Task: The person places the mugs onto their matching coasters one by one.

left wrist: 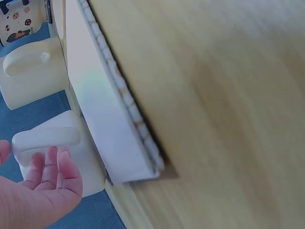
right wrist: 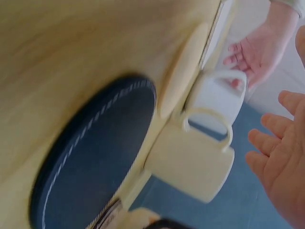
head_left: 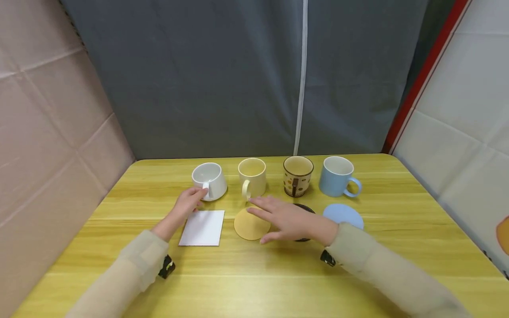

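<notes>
My left hand (head_left: pixel 190 202) is at the handle of a white mug (head_left: pixel 216 181), its fingers curled at the handle (left wrist: pixel 47 136) in the left wrist view. In front of that mug lies a white square coaster (head_left: pixel 203 228). With fingers spread, my right hand (head_left: pixel 286 219) hovers over the right side of a round yellow coaster (head_left: pixel 250 225), near the handle of a pale yellow mug (head_left: pixel 257 176). My right hand and wrist partly hide a black round coaster (head_left: pixel 305 207), seen more fully as the black coaster (right wrist: pixel 95 152) in the right wrist view.
A patterned beige mug (head_left: pixel 298 179) with a dark handle and a blue mug (head_left: pixel 334 179) stand to the right in the same row. A round blue coaster (head_left: pixel 343 215) lies before the blue mug. Behind the wooden table (head_left: pixel 238 282) hangs a grey curtain (head_left: pixel 199 88).
</notes>
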Motion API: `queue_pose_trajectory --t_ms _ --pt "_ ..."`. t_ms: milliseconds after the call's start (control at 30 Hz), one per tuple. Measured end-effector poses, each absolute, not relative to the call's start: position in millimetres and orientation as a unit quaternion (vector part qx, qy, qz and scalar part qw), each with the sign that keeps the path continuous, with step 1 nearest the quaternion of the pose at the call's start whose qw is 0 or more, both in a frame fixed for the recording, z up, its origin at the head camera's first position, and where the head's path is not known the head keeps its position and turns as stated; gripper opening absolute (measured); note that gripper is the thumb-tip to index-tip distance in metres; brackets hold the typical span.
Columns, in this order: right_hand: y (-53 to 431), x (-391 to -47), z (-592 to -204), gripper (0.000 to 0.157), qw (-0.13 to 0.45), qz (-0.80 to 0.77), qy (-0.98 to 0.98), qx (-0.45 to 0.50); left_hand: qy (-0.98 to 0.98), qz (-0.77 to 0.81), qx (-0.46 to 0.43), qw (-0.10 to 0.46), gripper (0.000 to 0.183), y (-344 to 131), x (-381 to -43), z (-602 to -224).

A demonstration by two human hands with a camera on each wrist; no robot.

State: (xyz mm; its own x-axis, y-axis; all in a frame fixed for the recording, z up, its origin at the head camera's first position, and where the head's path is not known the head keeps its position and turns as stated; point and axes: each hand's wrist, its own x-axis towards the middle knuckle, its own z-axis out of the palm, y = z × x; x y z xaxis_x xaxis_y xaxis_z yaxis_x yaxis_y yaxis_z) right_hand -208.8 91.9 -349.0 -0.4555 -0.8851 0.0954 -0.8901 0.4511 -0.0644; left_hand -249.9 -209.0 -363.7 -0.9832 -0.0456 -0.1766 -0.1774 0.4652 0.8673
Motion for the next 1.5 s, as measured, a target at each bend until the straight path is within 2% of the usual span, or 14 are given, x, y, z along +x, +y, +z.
queue_pose_trajectory --t_ms 367,667,933,1500 --pt "50 -204 -366 0.078 -0.004 0.01 -0.831 0.557 0.823 0.559 -0.079 0.055 0.046 -205 -251 -363" --pt "26 -200 -377 0.077 -0.011 -0.006 -0.815 0.579 0.808 0.581 -0.096 0.025 0.04 -201 -253 -363" --pt "13 -198 -380 0.077 -0.033 -0.03 -0.808 0.588 0.797 0.595 -0.105 0.025 0.041 -198 -252 -363" --pt "5 -198 -382 0.077 -0.066 -0.065 -0.812 0.577 0.792 0.604 -0.087 0.037 0.031 -199 -249 -363"
